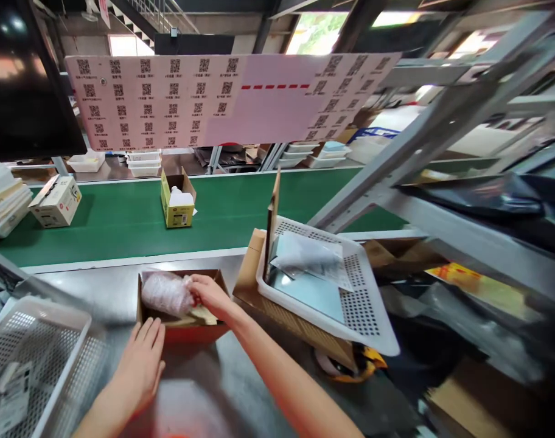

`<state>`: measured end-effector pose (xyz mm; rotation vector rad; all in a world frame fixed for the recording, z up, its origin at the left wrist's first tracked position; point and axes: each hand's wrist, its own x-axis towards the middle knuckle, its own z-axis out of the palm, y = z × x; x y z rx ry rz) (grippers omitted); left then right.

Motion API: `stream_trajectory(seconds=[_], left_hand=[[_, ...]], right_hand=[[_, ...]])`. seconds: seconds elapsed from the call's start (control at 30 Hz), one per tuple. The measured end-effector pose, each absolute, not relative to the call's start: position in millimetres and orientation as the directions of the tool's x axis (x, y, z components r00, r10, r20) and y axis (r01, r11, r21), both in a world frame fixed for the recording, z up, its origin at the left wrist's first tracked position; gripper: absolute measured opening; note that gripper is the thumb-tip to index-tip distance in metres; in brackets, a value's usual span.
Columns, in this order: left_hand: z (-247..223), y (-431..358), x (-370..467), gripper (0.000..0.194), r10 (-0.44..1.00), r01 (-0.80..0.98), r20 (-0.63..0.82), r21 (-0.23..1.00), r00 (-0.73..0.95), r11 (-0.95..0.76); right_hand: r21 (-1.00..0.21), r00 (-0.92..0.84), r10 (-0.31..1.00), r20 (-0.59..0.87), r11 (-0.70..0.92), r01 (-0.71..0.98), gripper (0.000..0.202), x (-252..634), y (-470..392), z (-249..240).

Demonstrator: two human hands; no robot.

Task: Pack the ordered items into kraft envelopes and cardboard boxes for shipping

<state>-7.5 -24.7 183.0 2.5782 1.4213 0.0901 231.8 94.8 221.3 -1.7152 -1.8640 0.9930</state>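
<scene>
On the metal table (108, 277) stands an open cardboard box (186, 334) with a red front side. A bubble-wrapped bundle (164, 293) lies in the left part of the box, its contents hidden by the wrap. My right hand (210, 296) reaches over the box and has its fingers closed on the bundle's right end. Beside the box's front left corner is my left hand (143, 359), fingers stretched out flat against the side, holding nothing. Some pale paper (203, 316) shows in the box under my right hand.
A white basket (72, 359) with small packets is at left. Another white basket (373, 304) with plastic bags rests on a cardboard box at right. Beyond runs a green conveyor (122, 210) bearing a yellow box (179, 216) and a white carton (58, 201). A QR-code board (272, 121) hangs above.
</scene>
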Motion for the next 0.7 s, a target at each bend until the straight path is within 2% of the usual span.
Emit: stream_trajectory(seconds=[0.1, 0.2, 0.3, 0.37, 0.47, 0.57, 0.7], left_hand=[[165, -35, -12, 0.067, 0.827, 0.808, 0.022, 0.198, 0.562, -0.555], [148, -37, -12, 0.071, 0.824, 0.789, 0.113, 0.245, 0.555, -0.564], [142, -41, -10, 0.074, 0.834, 0.791, 0.163, 0.263, 0.528, -0.552], [141, -44, -8, 0.074, 0.833, 0.79, 0.185, 0.262, 0.522, -0.554], [142, -45, -6, 0.073, 0.832, 0.795, 0.214, 0.25, 0.511, -0.553], [141, -43, -4, 0.071, 0.831, 0.797, 0.249, 0.247, 0.498, -0.551], [137, -43, 0, 0.068, 0.832, 0.792, 0.281, 0.272, 0.477, -0.546]], right_hand=[[-0.55, -0.166, 0.962, -0.217, 0.019, 0.835, 0.008, 204, 108, 197], [-0.359, -0.219, 0.956, -0.197, 0.138, 0.923, 0.022, 189, 106, 187], [-0.267, -0.399, 0.9, -0.174, 0.347, 0.899, 0.038, 173, 103, 178], [-0.227, -0.503, 0.849, -0.159, 0.465, 0.856, 0.059, 159, 104, 171], [-0.142, -0.57, 0.811, -0.133, 0.554, 0.82, 0.079, 144, 107, 159], [-0.063, -0.606, 0.788, -0.113, 0.603, 0.796, 0.076, 136, 109, 150], [-0.003, -0.656, 0.747, -0.108, 0.66, 0.752, 0.043, 120, 113, 135]])
